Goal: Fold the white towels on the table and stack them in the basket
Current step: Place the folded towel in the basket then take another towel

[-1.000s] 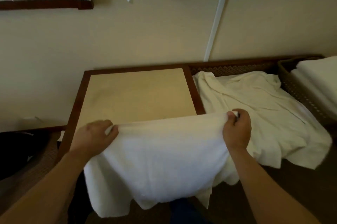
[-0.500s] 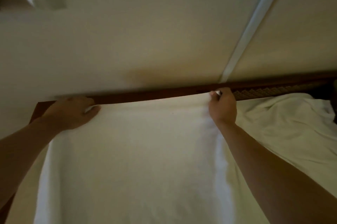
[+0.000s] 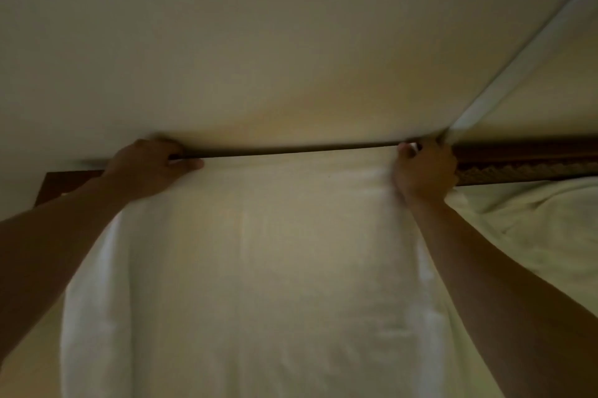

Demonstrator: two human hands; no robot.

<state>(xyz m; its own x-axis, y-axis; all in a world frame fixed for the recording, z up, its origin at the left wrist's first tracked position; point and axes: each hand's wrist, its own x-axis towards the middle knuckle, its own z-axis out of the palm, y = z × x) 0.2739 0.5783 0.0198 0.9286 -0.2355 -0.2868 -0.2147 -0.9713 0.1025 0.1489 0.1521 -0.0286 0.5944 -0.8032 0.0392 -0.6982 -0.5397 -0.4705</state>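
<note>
A: Hands?
B: Left hand (image 3: 152, 168) and right hand (image 3: 422, 171) are each pinching a far corner of the white towel (image 3: 259, 268).
A: Towel?
B: Lying spread on the table (image 3: 61, 185), far edge reaching the table's back rim; crumpled towels (image 3: 534, 219) lying to the table's right.

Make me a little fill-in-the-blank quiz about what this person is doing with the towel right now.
1. Both hands grip the far edge of the white ____, spread over the table.
2. The left hand and right hand hold that edge near the table's ____ edge, by the wall.
3. A crumpled pile of cloth lies on the ____ side of the spread towel.

Missing words: towel; far; right
</note>
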